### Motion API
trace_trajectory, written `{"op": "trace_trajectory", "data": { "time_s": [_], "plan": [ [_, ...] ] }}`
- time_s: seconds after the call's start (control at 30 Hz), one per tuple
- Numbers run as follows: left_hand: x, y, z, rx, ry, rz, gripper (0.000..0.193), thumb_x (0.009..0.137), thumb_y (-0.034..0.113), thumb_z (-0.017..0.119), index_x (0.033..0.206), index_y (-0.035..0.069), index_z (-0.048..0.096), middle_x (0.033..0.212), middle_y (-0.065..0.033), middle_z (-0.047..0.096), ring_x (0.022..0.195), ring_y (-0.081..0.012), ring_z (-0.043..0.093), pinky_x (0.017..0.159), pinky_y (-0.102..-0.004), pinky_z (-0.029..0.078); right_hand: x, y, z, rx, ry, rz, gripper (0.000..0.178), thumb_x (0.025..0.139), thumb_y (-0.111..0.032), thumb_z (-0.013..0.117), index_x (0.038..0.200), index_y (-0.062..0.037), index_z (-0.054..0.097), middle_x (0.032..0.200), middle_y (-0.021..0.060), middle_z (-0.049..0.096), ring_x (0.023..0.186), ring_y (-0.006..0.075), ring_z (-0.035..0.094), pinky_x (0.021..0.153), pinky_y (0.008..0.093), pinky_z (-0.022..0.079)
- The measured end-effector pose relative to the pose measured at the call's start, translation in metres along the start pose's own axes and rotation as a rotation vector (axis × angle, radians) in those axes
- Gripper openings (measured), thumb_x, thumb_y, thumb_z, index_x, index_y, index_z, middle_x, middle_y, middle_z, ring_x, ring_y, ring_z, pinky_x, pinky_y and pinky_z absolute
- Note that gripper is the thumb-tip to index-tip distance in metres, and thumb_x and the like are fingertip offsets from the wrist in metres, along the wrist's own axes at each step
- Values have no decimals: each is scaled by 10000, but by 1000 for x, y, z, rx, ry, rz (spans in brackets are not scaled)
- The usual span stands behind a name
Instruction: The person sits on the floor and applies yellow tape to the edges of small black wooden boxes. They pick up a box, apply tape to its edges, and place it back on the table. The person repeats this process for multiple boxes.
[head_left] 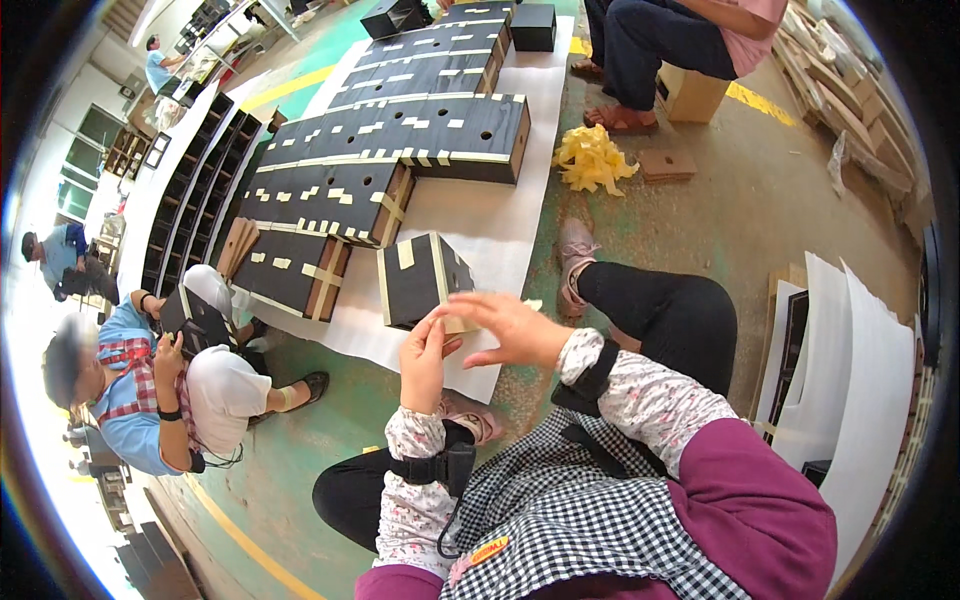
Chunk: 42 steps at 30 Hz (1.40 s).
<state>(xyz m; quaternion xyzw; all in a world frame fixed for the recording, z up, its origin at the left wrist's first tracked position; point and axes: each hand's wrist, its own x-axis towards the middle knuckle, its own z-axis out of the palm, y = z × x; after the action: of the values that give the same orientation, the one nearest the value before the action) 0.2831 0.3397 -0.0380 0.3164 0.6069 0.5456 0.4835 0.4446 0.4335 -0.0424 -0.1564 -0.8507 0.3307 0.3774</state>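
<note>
Left hand (424, 366) has its fingertips bunched up by the right hand's fingers, and I can't tell if that grip is fully closed or has anything in it. Right hand (512, 330) has a loose grip, thumb well away from the fingers. Nearest black box (413, 285), with pale tape strips, sits on the white sheet (480, 212) just beyond them; can't tell if they touch it.

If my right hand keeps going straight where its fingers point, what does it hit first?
Most likely your left hand: its fingertips lie right at the leading fingers of your right hand. Depth is hard to judge here, so they may already touch or just pass.
</note>
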Motion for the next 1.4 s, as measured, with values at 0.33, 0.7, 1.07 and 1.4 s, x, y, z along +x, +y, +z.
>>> {"op": "trace_trajectory", "data": {
  "time_s": [0.33, 0.7, 1.07, 1.4],
  "plan": [
    [70, 10, -25, 904, 210, 484, 504, 896, 277, 533, 1334, 50, 432, 1323, -168, 464, 1226, -317, 439, 1033, -451, 328, 0, 38, 0, 254, -7, 616, 174, 854, -135, 557, 963, -43, 655, 834, 147, 626, 786, 310, 613, 701, 363, 502],
    [102, -22, -9, 1474, 285, 300, 822, 815, 573, 503, 1443, 114, 237, 1500, -85, 232, 1396, -260, 168, 1104, -543, 76, 118, 99, 27, -421, 31, 27, 125, 795, -128, 581, 894, -102, 653, 852, 90, 544, 811, 256, 602, 689, 358, 500],
    [101, -21, -8, 1441, 301, 312, 803, 808, 527, 534, 1438, 123, 243, 1493, -85, 243, 1391, -262, 173, 1105, -541, 78, 97, 84, 6, -537, -242, 73, 224, 779, -78, 546, 983, -105, 635, 880, 87, 519, 806, 253, 597, 693, 358, 501],
    [100, -17, -2, 1467, 265, 230, 820, 818, 540, 509, 1460, 149, 183, 1517, -62, 190, 1409, -239, 121, 1110, -538, 32, 100, 91, 16, -760, -298, -162, 223, 778, -113, 552, 982, -37, 605, 902, 59, 544, 836, 206, 599, 676, 315, 508]
  ]
}}
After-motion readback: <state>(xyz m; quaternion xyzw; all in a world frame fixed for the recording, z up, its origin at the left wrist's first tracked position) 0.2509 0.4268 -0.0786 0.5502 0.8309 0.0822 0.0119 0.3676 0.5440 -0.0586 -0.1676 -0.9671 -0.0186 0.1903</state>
